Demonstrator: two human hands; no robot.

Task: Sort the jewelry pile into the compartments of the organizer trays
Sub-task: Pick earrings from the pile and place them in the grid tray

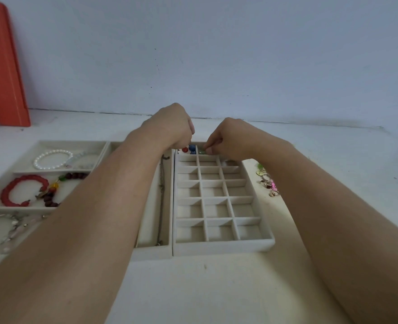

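Both hands reach the far row of the grid tray [221, 246]: the right hand [226, 139] pinches a green bead [201, 151] over a far compartment, the left hand [170, 127] curls beside red and blue beads [189, 148] (its hold is hidden). Loose rings [268, 180] lie on the surface [193, 288] right of the tray.

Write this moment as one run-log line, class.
left hand: over red bead | right hand: pinching green bead | place: grid tray far row | small pieces: unsorted
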